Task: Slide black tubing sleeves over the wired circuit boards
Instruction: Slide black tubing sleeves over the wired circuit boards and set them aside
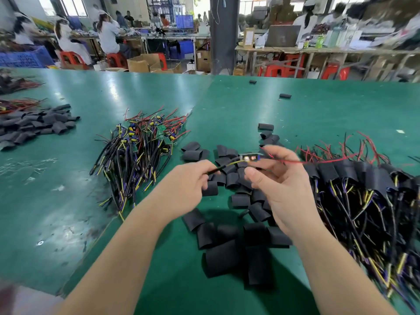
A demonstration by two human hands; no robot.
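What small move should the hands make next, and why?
Probably the left hand should release the black cable and pick up a loose sleeve lying below: the board in the right hand is bare, and neither hand holds a sleeve.

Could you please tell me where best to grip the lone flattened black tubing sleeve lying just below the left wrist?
Probably pinch the flattened black tubing sleeve across its middle, coming from its left: bare green mat lies there, while other sleeves crowd its right.

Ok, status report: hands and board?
Left hand pinches black cable. Right hand holds circuit board, unsleeved. Tubing sleeves loose on table below; nothing blocking.
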